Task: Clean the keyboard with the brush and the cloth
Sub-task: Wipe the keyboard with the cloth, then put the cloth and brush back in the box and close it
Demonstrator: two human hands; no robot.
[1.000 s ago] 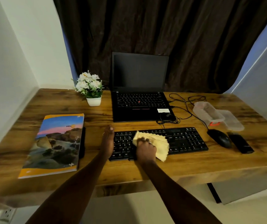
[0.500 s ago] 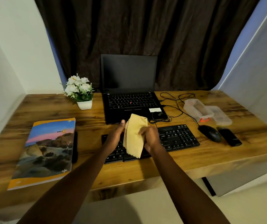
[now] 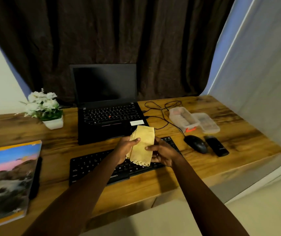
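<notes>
Folded yellow cloth held upright between both hands.
The left hand pinches the cloth's left edge, and the right hand curls its fingers on the right edge. The black keyboard lies under the fingers on the wooden bench.

Matt yellow cloth, black plastic keyboard, grained wooden desk.

Downward head view, apparently near desk
</notes>
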